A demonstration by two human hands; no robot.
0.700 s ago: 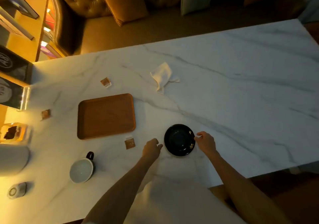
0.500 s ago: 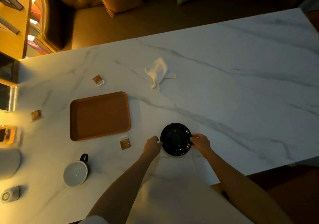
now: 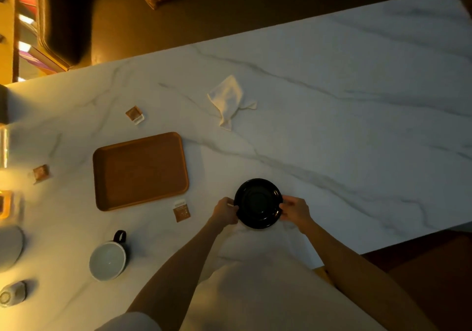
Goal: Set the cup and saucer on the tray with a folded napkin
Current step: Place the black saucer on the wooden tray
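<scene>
A black saucer (image 3: 258, 203) lies on the white marble table near its front edge. My left hand (image 3: 226, 212) grips its left rim and my right hand (image 3: 293, 210) grips its right rim. To the left, an empty brown wooden tray (image 3: 140, 171) lies flat. A pale cup (image 3: 108, 260) with a dark handle stands in front of the tray, at the lower left. A crumpled white napkin (image 3: 228, 101) lies behind the saucer, toward the middle of the table.
Three small brown sachets lie around the tray: sachet (image 3: 181, 211) at its front right corner, sachet (image 3: 134, 113) behind it, sachet (image 3: 40, 173) to its left. Jars and containers (image 3: 10, 246) crowd the left edge. A leather sofa (image 3: 66, 16) stands beyond the table.
Both hands have closed in from either side onto the saucer's rim. The view has shifted a little, so everything sits further left in the frame.
</scene>
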